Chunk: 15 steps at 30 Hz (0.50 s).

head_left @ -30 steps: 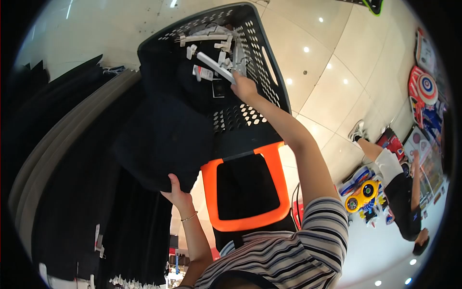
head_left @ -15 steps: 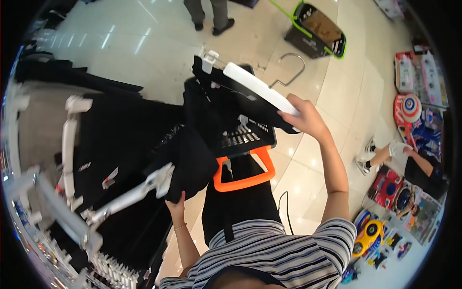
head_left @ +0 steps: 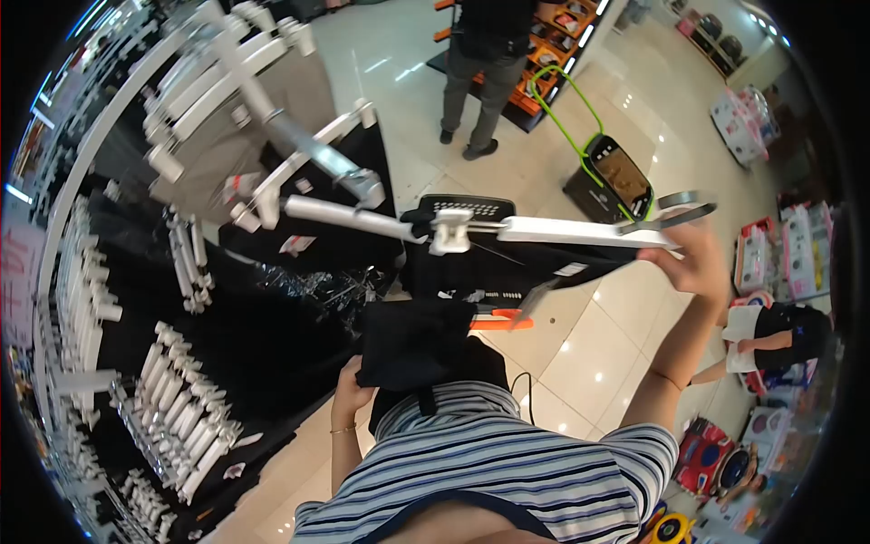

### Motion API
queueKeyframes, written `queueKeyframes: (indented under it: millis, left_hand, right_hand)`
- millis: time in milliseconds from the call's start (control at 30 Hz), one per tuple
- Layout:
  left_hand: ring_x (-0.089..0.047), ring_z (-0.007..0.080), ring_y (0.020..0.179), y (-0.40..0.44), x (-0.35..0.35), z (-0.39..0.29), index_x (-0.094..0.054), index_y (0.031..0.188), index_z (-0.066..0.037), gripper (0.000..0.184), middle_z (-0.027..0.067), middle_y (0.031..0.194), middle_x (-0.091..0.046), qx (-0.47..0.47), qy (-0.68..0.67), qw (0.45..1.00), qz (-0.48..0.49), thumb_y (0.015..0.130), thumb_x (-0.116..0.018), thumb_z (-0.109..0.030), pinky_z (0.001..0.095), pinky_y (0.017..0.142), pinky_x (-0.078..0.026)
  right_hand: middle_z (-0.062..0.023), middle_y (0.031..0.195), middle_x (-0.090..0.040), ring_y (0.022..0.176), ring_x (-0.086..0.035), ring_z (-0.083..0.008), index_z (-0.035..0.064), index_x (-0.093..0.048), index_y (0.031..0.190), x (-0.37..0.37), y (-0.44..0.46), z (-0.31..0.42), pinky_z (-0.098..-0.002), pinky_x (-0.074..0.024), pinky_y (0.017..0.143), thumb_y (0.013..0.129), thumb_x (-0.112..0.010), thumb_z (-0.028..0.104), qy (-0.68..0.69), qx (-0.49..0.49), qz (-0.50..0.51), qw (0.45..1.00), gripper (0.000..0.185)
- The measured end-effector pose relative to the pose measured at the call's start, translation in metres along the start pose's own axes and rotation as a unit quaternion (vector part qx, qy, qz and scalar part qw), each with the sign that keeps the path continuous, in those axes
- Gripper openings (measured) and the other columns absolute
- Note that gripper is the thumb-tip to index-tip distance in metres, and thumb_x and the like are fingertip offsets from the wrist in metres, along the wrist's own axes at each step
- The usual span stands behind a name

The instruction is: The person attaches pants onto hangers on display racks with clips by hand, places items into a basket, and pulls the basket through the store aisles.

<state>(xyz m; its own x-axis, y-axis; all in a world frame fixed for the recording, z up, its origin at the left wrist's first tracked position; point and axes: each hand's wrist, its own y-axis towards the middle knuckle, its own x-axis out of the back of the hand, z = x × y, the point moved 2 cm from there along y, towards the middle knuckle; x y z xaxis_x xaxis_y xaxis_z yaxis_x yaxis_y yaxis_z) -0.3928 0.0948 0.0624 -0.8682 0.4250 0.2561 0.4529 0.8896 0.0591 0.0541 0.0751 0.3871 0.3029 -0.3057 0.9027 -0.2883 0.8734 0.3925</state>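
My right hand (head_left: 696,263) is closed on the right end of a white clip hanger (head_left: 580,232), close to its metal hook. Black trousers (head_left: 535,263) hang from the hanger, which lies almost level. A pale tag shows on the dark cloth. My left hand (head_left: 352,385), a bracelet at its wrist, grips a folded part of black cloth (head_left: 412,340) in front of my waist; its fingertips are partly hidden behind the fabric. Whether that cloth belongs to the same trousers I cannot tell.
A rack with a metal arm (head_left: 335,168) and several white hangers (head_left: 177,408) of dark clothes fills the left. A black basket (head_left: 467,207) with an orange handle (head_left: 507,320) stands before me. Beyond are a green-handled basket (head_left: 609,177), a standing person (head_left: 489,72) and boxed toys.
The hanger has swung from a slant to nearly level, and my right hand has moved right. My left hand still holds black cloth. The view has shifted, showing more of the rack.
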Motion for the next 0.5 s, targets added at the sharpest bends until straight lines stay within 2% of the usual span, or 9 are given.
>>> queueKeyframes:
  millis: [33,67,167,267,367,433,467,500]
  left_hand:
    - [-0.059,0.0268,0.08,0.0,0.006,-0.011,-0.063,0.093,0.0,0.031,0.0128,0.086,-0.063,-0.019,-0.003,1.0,-0.009,0.063,-0.062,0.003,0.0315,0.071,-0.044]
    - [-0.059,0.0282,0.088,0.0,0.013,-0.016,-0.062,0.095,0.001,0.033,0.0138,0.096,-0.062,-0.016,0.007,1.0,0.011,0.062,-0.062,0.004,0.0323,0.079,-0.044]
    - [-0.055,0.0288,0.1,0.015,0.026,-0.041,-0.061,0.096,0.002,0.034,0.0146,0.111,-0.057,-0.051,-0.034,0.998,0.01,0.062,-0.061,0.004,0.0331,0.088,-0.041]
    - [-0.048,0.0297,0.113,0.032,0.039,-0.046,-0.061,0.098,0.001,0.039,0.0143,0.123,-0.048,-0.065,-0.037,0.996,0.042,0.059,-0.059,0.006,0.0333,0.096,-0.035]
    - [-0.037,0.0318,0.123,0.057,0.054,-0.068,-0.062,0.097,-0.001,0.045,0.0142,0.129,-0.043,-0.094,-0.056,0.993,0.039,0.052,-0.057,0.004,0.0405,0.104,-0.026]
    - [-0.025,0.0342,0.13,0.081,0.067,-0.101,-0.063,0.096,-0.003,0.05,0.014,0.133,-0.038,-0.243,0.154,0.958,0.021,0.046,-0.057,0.0,0.0492,0.108,-0.011]
    - [-0.016,0.0363,0.133,0.09,0.069,-0.107,-0.063,0.088,-0.003,0.045,0.0147,0.136,-0.034,-0.249,0.172,0.953,0.015,0.043,-0.057,-0.004,0.0553,0.108,-0.002]
    - [-0.015,0.037,0.133,0.099,0.074,-0.111,-0.06,0.079,-0.002,0.036,0.0163,0.137,-0.033,-0.255,0.204,0.945,0.022,0.043,-0.058,-0.004,0.0546,0.108,-0.001]
  right_hand:
    - [-0.0108,0.059,-0.053,0.051,-0.05,-0.0266,0.0011,-0.058,0.075,0.008,0.001,0.009,-0.0328,-0.0361,0.048,0.062,-0.077,0.018,-0.006,-0.018,0.008,1.0,0.028]
    - [-0.0107,0.058,-0.052,0.05,-0.05,-0.025,0.0006,-0.057,0.075,0.014,0.001,0.014,-0.0322,-0.0358,0.048,0.062,-0.077,0.017,-0.014,-0.037,0.017,0.999,0.029]
    - [-0.0094,0.056,-0.047,0.049,-0.044,-0.0205,-0.0004,-0.053,0.074,0.028,-0.007,0.016,-0.0302,-0.0335,0.048,0.064,-0.075,0.014,0.006,-0.145,0.015,0.989,0.028]
    - [-0.0097,0.055,-0.042,0.049,-0.038,-0.0185,-0.0009,-0.051,0.074,0.033,-0.022,0.017,-0.029,-0.0312,0.047,0.065,-0.073,0.011,-0.011,-0.184,-0.017,0.983,0.027]
    - [-0.0106,0.055,-0.04,0.049,-0.034,-0.0193,-0.0006,-0.05,0.074,0.038,-0.033,0.03,-0.029,-0.0299,0.047,0.065,-0.073,0.011,-0.043,-0.184,0.011,0.982,0.028]
    - [-0.012,0.055,-0.04,0.05,-0.034,-0.0197,-0.0006,-0.05,0.076,0.042,-0.042,0.035,-0.03,-0.0303,0.048,0.065,-0.073,0.011,-0.039,-0.224,0.036,0.973,0.028]
    - [-0.0129,0.056,-0.041,0.05,-0.035,-0.0209,-0.0008,-0.05,0.077,0.042,-0.049,0.037,-0.0305,-0.0306,0.048,0.064,-0.072,0.01,-0.034,-0.244,0.033,0.969,0.028]
    - [-0.0138,0.056,-0.042,0.05,-0.036,-0.022,-0.0009,-0.05,0.078,0.041,-0.055,0.038,-0.031,-0.0308,0.048,0.064,-0.072,0.01,-0.031,-0.264,0.029,0.964,0.028]
